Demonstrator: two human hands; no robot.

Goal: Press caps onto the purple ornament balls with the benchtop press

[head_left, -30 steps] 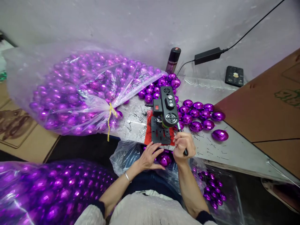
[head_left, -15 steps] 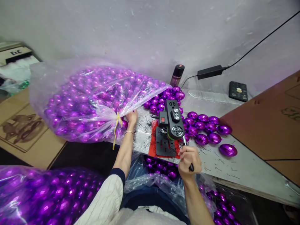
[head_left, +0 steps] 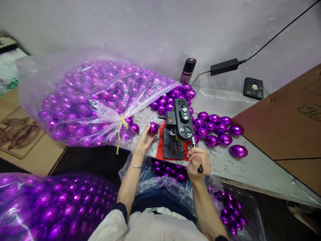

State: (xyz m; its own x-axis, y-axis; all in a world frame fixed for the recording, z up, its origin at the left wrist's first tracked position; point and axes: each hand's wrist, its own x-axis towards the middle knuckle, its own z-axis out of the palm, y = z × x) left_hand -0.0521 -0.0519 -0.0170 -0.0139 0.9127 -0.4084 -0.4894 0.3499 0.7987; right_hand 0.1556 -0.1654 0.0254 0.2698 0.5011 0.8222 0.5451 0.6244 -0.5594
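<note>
Between the thumb and fingers of my left hand (head_left: 144, 140) is a shiny purple bauble (head_left: 153, 127), held just left of a small black press-like machine (head_left: 184, 118). My right hand (head_left: 200, 163) is wrapped round the machine's black lever handle (head_left: 200, 169). The machine has a red switch and a slotted black base plate (head_left: 173, 147), which rests on a red sheet (head_left: 161, 149). Behind my left hand lies a big clear plastic bag (head_left: 100, 110) full of purple baubles, gathered with a yellow tie (head_left: 120, 130).
Loose oval baubles (head_left: 222, 128) lie right of the machine. A spray can (head_left: 188, 71), a power adapter (head_left: 224, 67) and a dark phone-like device (head_left: 253, 88) are at the wall. A cardboard box (head_left: 283, 124) stands right. Another full bag (head_left: 55, 207) sits lower left.
My left hand has come away from the bag's mouth toward the machine with a bauble in its fingers. My right hand stays on the lever. The view has shifted slightly.
</note>
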